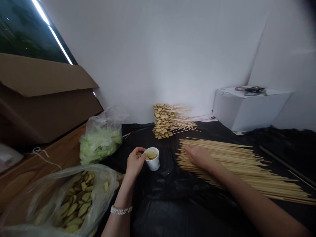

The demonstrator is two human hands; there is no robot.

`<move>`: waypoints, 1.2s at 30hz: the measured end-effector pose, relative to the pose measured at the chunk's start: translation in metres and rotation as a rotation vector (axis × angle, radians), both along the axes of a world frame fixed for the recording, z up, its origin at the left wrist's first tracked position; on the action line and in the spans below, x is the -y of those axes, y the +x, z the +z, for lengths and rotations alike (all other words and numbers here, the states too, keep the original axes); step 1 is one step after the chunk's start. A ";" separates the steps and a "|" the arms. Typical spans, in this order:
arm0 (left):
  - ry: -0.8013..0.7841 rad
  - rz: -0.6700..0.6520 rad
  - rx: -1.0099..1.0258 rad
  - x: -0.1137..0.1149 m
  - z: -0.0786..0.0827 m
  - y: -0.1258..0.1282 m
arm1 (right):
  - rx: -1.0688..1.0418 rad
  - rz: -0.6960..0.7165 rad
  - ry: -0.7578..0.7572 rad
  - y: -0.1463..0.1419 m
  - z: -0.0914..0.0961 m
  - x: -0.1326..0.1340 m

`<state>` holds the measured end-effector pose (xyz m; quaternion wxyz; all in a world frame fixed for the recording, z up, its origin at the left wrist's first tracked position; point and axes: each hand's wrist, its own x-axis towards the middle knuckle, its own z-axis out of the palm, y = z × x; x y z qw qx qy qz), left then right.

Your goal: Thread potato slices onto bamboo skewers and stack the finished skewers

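My left hand [135, 162] pinches the rim of a small white cup [153, 160] that holds pale food slices; the cup tilts towards me on the black sheet. My right hand [199, 156] lies on the near end of a wide spread of bare bamboo skewers [242, 168], fingers curled over the sticks. Whether it holds one is hidden. Behind the cup, against the wall, stands a stack of loaded skewers [166, 121] threaded with round slices.
A clear bag of sliced potato [76, 200] lies at the lower left, a bag of green leaves [100, 141] behind it. A brown cardboard box [46, 98] stands at left, a white box [247, 107] at the back right. A black plastic sheet [172, 204] covers the table.
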<state>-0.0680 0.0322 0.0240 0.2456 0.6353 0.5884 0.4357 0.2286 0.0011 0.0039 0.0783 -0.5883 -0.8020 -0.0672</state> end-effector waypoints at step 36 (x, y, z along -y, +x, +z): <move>-1.101 -0.533 1.515 0.056 -0.024 0.099 | -0.768 0.340 -0.212 -0.008 0.044 0.019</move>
